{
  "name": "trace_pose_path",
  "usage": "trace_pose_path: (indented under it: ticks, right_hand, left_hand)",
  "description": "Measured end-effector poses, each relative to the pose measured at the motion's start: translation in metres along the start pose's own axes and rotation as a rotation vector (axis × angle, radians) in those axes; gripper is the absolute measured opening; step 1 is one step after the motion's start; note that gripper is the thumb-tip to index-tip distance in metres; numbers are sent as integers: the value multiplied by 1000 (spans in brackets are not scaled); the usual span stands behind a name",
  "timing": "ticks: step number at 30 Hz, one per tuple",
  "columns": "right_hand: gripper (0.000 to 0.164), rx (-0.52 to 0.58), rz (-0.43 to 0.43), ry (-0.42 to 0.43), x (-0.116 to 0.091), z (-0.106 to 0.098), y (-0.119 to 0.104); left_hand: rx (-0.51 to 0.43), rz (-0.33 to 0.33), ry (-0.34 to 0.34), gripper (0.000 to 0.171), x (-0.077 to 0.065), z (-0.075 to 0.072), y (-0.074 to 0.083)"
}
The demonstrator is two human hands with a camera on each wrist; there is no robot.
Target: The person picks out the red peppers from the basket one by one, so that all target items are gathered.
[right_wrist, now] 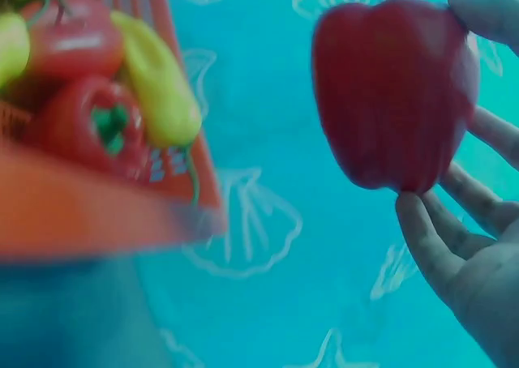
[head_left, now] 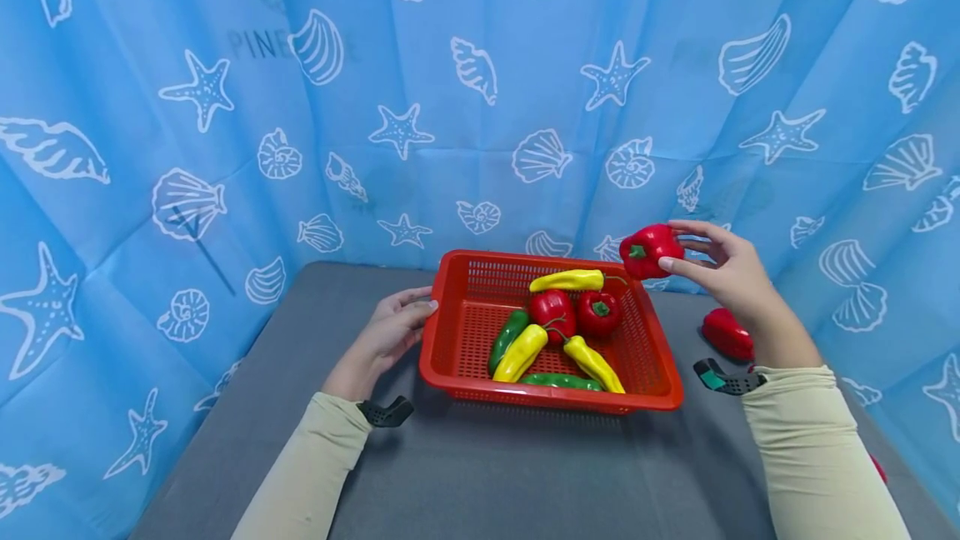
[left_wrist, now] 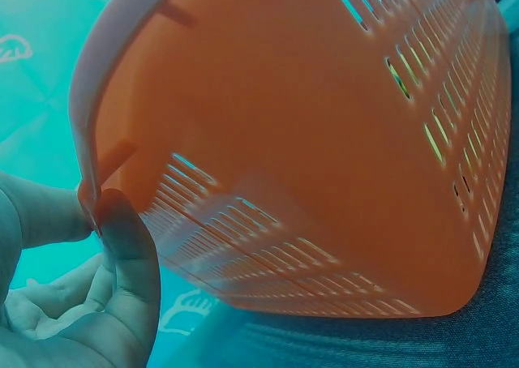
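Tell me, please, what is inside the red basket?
Inside the basket I see three yellow peppers, two red bell peppers and two green peppers. Whatever may lie directly beneath them is covered, so it cannot be seen.

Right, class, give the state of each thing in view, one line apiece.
Basket: partly filled
Left hand: pinching basket rim
Held red pepper: raised
Right hand: gripping that pepper
Two red peppers: inside basket
Three yellow peppers: inside basket
Two green peppers: inside basket, partly hidden
Loose red pepper: on table
Red thing, far right: mostly hidden
Curtain: hanging, creased
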State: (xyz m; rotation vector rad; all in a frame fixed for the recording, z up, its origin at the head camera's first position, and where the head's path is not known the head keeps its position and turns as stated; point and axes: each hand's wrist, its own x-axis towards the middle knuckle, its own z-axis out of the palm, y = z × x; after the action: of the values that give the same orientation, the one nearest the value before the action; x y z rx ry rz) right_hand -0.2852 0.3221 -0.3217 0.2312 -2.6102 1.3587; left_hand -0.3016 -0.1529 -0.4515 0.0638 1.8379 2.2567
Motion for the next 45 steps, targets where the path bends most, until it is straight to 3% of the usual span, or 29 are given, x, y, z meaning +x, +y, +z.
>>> trace_pose_path:
  ticks: [5, 14, 21, 34, 45]
  right_hand:
    - [72, 10, 59, 98, -3, -4, 27]
    - [79, 4, 214, 187, -10, -3, 70]
    - [89, -50, 307, 161, -14, 1, 88]
    - [81, -234, 240, 142, -22, 22, 105]
    - [85, -265, 267, 90, -20, 27, 109]
  left_hand:
    - [3, -3, 4, 51, 0, -1, -1]
    - [0, -2, 0, 51, 3, 0, -2]
    - [-7, -2, 5, 50, 3, 1, -1]
    - [-16, 1, 10, 49, 4, 1, 0]
    - [-25, -10, 19, 49, -1, 1, 1]
